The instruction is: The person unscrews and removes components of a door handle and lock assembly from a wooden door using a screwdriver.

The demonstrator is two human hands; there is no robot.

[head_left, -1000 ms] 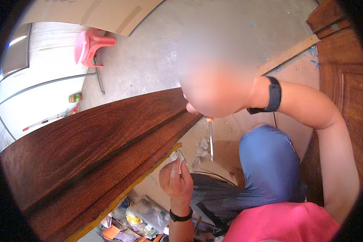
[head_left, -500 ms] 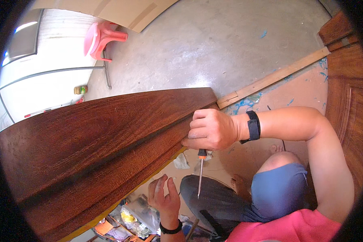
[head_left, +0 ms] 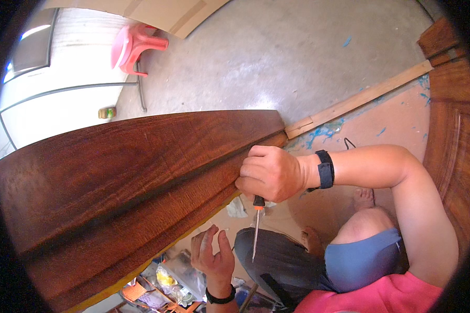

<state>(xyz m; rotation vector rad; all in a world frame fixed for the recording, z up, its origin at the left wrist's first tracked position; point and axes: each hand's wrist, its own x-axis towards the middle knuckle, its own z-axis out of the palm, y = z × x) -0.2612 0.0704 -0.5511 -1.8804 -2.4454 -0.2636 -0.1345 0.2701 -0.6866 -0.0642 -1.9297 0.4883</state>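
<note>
Gripping a screwdriver (head_left: 256, 229) in the curled right hand (head_left: 271, 175), above the dark trouser leg (head_left: 287, 261) and just beside the brown wooden panel (head_left: 141, 167); holding the left hand (head_left: 212, 255) unclenched, loosely bent at the fingers, near the panel's yellow edge (head_left: 114, 288), apparently carrying nothing. Should handle as light and stiff, judging by the slim metal shank: unlikely to bend under ordinary pressure and hardly fragile, though probably slick along the bare metal (and perhaps keen enough at the tip to scratch polished wood). Best taken by the handle, wrapped in the whole hand, or steadied lightly partway down the shank; best not grabbed by the point. Seems likely to roll if laid on anything sloped. Looks slender and straight, silvery along the shank, ringed in orange at the collar, black just above, then lost to sight inside the hand. Points toward the lower border of the view, leaning slightly left, well clear of the panel at the tip, passing across the trouser leg in sight. Cannot tell the exact shape of the tip, nor whether resting the right hand's fingers on the panel
</note>
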